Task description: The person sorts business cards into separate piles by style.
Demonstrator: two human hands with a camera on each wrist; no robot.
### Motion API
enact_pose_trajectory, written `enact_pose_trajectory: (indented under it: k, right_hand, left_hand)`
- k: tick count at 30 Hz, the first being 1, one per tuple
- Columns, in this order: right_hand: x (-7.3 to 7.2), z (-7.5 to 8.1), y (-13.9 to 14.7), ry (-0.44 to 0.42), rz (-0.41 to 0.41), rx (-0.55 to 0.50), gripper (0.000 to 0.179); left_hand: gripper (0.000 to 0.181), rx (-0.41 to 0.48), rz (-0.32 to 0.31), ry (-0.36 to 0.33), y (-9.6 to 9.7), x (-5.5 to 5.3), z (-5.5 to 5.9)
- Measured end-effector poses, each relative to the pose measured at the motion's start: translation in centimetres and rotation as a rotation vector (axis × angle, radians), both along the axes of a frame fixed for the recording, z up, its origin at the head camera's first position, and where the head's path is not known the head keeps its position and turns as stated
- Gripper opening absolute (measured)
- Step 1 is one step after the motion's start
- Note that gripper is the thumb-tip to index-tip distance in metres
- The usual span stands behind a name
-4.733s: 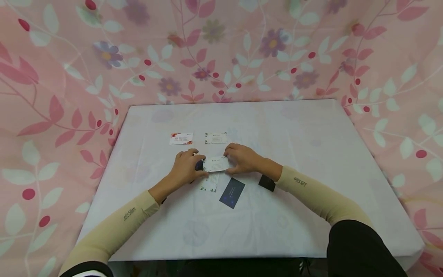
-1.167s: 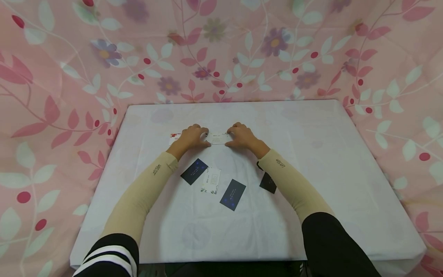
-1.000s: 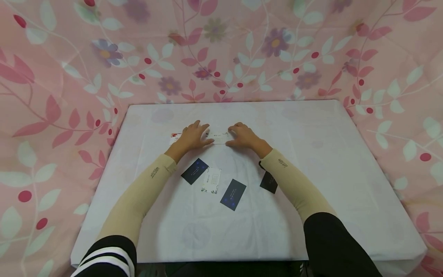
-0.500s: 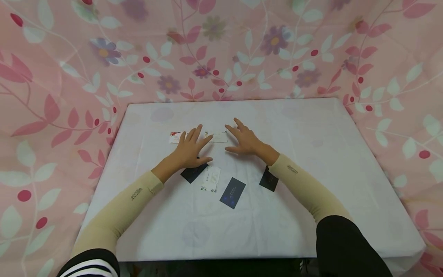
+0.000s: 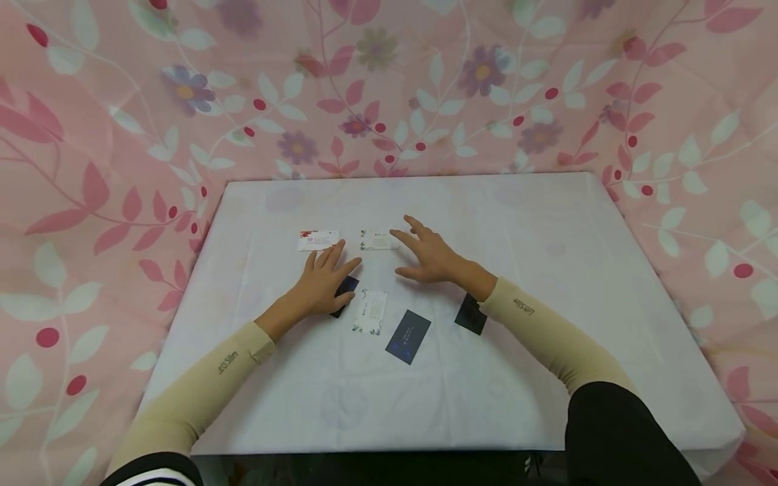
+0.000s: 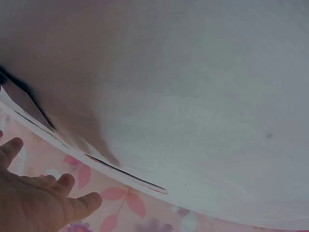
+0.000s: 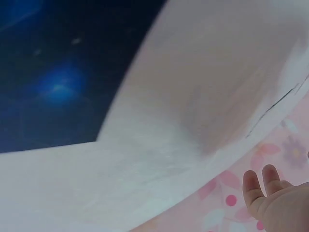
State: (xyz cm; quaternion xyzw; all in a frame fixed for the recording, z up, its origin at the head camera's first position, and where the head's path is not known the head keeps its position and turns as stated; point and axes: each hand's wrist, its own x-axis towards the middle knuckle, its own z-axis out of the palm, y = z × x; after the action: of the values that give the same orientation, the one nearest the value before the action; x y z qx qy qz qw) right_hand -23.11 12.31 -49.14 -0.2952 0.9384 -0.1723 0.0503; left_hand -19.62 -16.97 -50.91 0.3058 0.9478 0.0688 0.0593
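Lying flat on a white tablecloth (image 5: 516,391), six printed cards fan out loosely, told here as on a clock face with the upright leaf-edged card (image 5: 369,312) at its centre. At 12 o'clock is a sideways leaf-edged card (image 5: 377,240); at 11, a red-flowered card (image 5: 318,240); at 10, a dark card (image 5: 348,285) partly hidden by the left hand (image 5: 317,286). At 4 o'clock lies a tilted dark blue card (image 5: 408,337); at 3, a black card (image 5: 469,316) partly covered by the right wrist.

Both hands have fingers spread and pinch nothing. The right hand (image 5: 433,258), towards 2 o'clock, has a fingertip at the right end of the sideways card; whether it touches is unclear.

Each card looks feather-light, thin and fairly stiff, probably smooth and apt to slide or crease at a corner. Pinching the two short ends seems best, since flat edges offer little to lift.

Shapes are crisp rectangles. The cloth is smooth and faintly wrinkled; snug beige sleeves (image 5: 559,341) cover the forearms; a pink floral backdrop (image 5: 389,88) hangs behind.
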Motion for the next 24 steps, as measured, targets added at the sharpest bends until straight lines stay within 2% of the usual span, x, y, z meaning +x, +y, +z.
enact_pose_trajectory:
  k: [3, 7, 13, 15, 20, 24]
  right_hand:
    - [0.2, 0.2, -0.2, 0.013, 0.046, -0.007, 0.085]
    - [0.4, 0.3, -0.3, 0.054, 0.107, -0.004, 0.086]
    - [0.7, 0.4, -0.5, 0.024, 0.142, 0.008, 0.089]
    - [0.8, 0.4, -0.7, 0.008, 0.152, 0.012, 0.089]
    - [1.1, 0.2, -1.6, -0.03, 0.182, 0.04, 0.081]
    - [1.5, -0.1, -2.6, -0.07, 0.241, 0.093, 0.076]
  left_hand:
    - [0.074, 0.021, 0.015, -0.001, -0.1, 0.2, -0.2]
    - [0.08, 0.055, 0.03, 0.024, 0.0, 0.8, 0.2]
    - [0.1, 0.101, 0.094, 0.096, 0.9, 3.1, 1.0]
    - [0.102, 0.119, 0.103, 0.12, 1.1, 3.9, 1.0]
    - [0.084, 0.143, 0.103, 0.175, 1.5, 5.4, 0.8]
    - [0.07, 0.144, 0.092, 0.204, 2.1, 6.4, 0.7]
